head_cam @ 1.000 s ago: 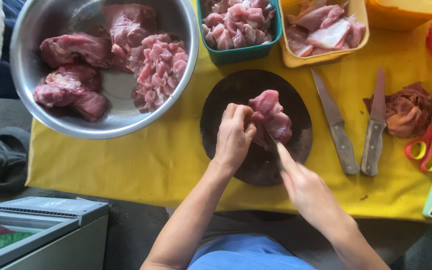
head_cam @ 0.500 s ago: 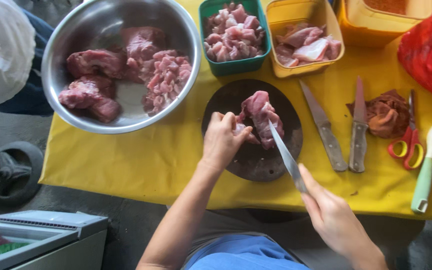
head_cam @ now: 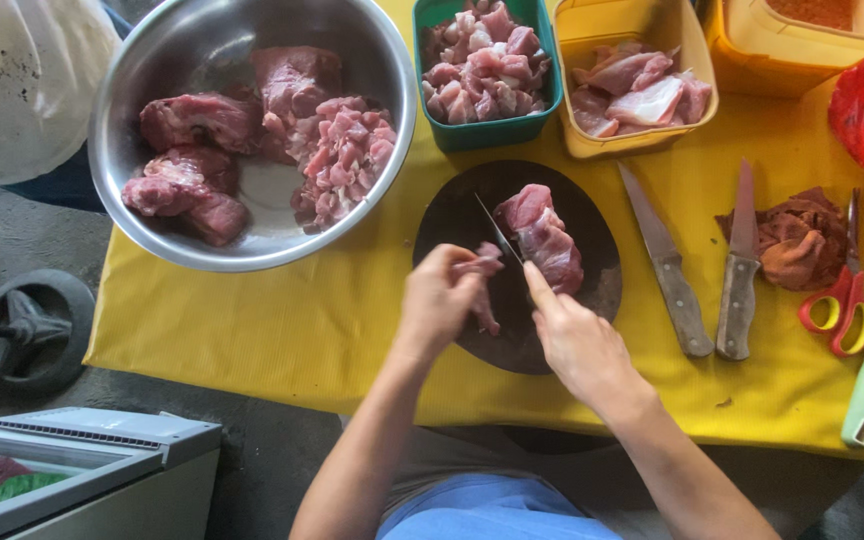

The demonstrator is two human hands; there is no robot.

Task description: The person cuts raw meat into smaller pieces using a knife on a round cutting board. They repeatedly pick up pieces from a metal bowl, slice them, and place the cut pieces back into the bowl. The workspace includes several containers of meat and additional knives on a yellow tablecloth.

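Pinching a small meat strip w/ my left hand, fingers closed on it. Right hand wraps a knife, blade running up-left from the fingers. Main meat chunk lies just right of blade, on round dark board.

Bare forearms, no sleeves; light blue garment at lap; grey beneath.

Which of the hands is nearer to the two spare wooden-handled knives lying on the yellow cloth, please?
The right hand: it holds a knife over the dark round board, just left of the spare knives. The left hand grips a strip of meat farther left, across the board.
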